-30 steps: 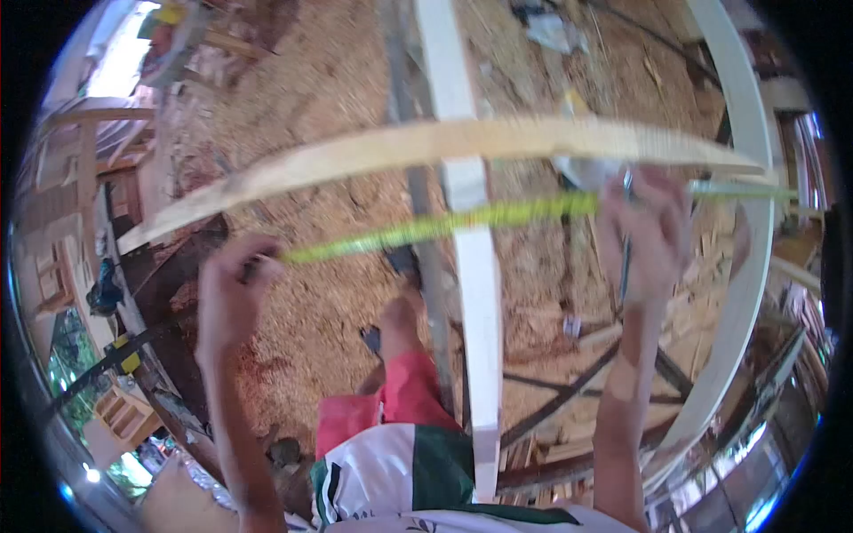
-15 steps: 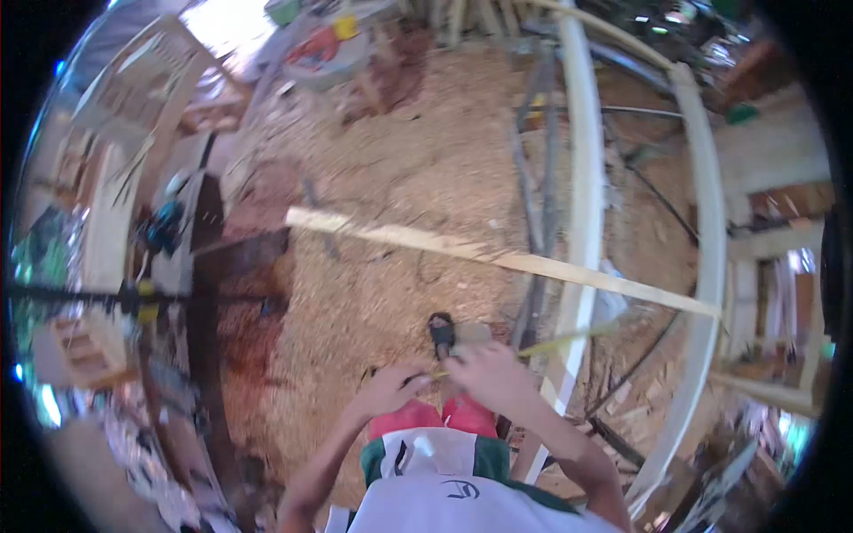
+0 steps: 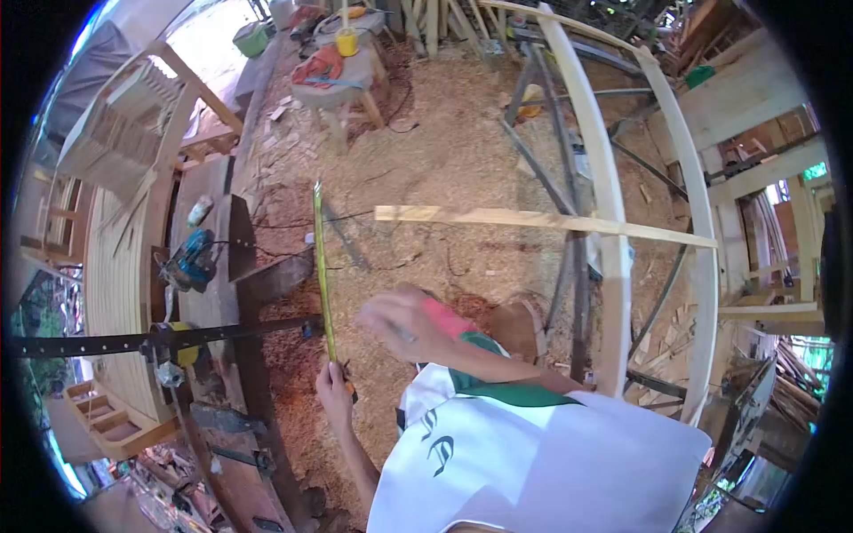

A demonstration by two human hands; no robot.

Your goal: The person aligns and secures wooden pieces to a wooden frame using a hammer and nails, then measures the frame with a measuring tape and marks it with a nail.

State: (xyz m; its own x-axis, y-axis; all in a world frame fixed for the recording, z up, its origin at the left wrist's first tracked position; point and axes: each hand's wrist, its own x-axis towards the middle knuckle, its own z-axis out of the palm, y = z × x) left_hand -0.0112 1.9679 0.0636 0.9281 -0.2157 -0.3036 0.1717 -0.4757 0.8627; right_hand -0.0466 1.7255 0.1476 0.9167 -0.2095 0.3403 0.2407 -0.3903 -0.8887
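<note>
With the left hand [image 3: 334,397] gripping the tape measure [image 3: 351,389] — yellow blade [image 3: 323,275] extended ahead of it — guard the blade against buckling, clear of the right hand [image 3: 395,322] (blurred; its grip cannot be told) and the wooden strip [image 3: 498,217] beyond.

The white shirt [image 3: 551,444] bears dark letter-like marks [image 3: 442,455], not clearly legible.

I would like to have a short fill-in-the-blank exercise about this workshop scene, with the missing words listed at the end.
1. The extended tape measure is held in the person's ____ hand.
2. The thin wooden strip lies across ____ long pale beams.
3. The crumpled cloth on the stool is coloured ____.

Missing words: left; two; red.
</note>
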